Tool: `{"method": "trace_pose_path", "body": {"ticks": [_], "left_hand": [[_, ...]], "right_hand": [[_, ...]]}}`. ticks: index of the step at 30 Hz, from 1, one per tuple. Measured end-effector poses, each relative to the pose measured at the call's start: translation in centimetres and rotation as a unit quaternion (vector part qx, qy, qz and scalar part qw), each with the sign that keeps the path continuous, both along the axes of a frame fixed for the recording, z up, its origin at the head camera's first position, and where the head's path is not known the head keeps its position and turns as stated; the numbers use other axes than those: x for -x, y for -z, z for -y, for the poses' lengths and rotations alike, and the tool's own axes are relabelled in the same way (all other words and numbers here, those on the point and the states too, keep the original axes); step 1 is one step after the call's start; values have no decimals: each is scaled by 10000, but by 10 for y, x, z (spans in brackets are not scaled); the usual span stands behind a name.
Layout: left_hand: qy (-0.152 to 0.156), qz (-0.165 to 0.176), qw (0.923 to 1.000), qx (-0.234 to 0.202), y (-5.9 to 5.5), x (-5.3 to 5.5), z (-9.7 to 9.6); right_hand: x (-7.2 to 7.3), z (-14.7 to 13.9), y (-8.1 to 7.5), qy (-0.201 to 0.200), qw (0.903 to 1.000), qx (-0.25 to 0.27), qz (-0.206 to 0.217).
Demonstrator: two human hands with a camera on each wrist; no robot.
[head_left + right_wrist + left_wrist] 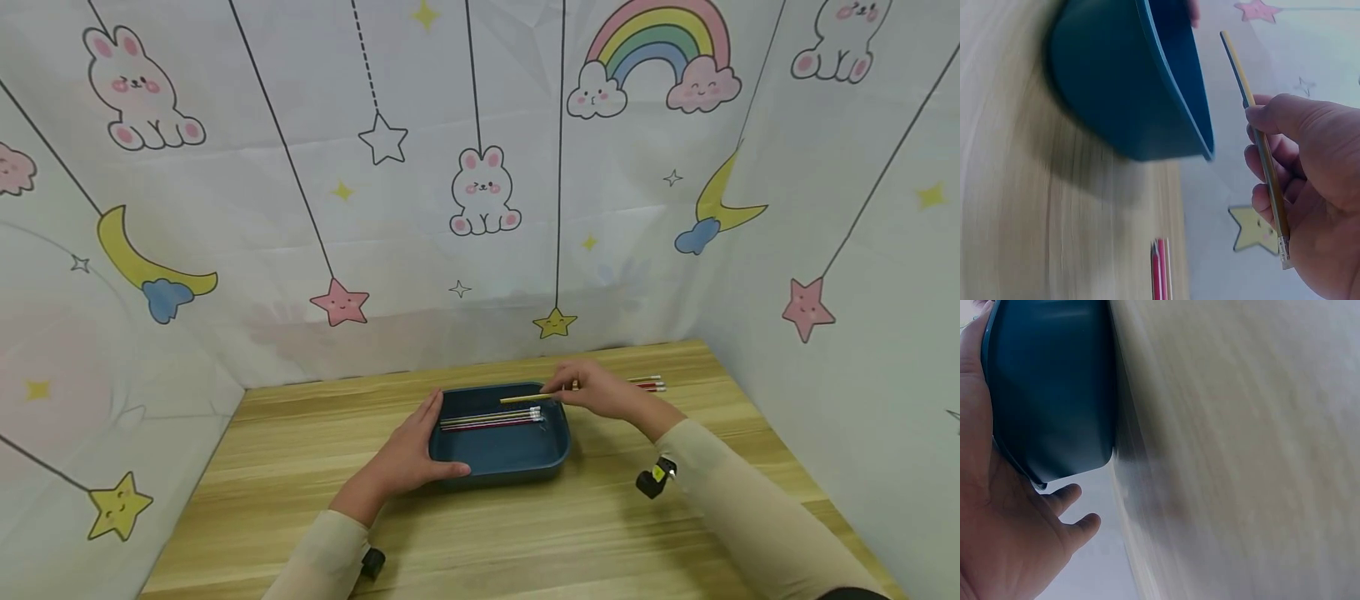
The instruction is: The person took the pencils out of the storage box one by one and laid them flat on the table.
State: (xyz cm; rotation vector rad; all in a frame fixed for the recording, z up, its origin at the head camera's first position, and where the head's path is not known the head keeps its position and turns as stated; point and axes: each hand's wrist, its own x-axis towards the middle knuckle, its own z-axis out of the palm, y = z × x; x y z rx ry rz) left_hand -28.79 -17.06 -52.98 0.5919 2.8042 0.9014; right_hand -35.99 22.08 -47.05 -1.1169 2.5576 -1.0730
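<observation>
A dark blue rectangular bin (501, 477) sits on the table, with several pencils (491, 418) lying side by side inside it, white erasers to the right. My left hand (401, 454) rests on the bin's left end, thumb along the front rim and fingers stretched along the left side. In the left wrist view that hand (1013, 519) lies against the bin wall (1054, 394). My right hand (596, 390) pinches a yellow pencil (525, 399) above the bin's back right corner. The right wrist view shows its eraser end near the palm.
More pencils (651, 384) lie on the table to the right of the bin, partly hidden behind the right hand. The wood-grain table (600, 533) is enclosed at the back and sides by a white printed cloth (420, 275).
</observation>
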Motion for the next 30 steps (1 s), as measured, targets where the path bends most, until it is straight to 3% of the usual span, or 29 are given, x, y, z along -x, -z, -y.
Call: {"method": "trace_pose_path", "body": {"ticks": [15,30], "left_hand": [[2,28,10000,20,-2,-1,-1],[-37,-4,10000,54,-1,-1,-1]], "right_hand": [[6,-49,1,399,9988,163,216],[11,-88,7,749,9970,144,-125]]}}
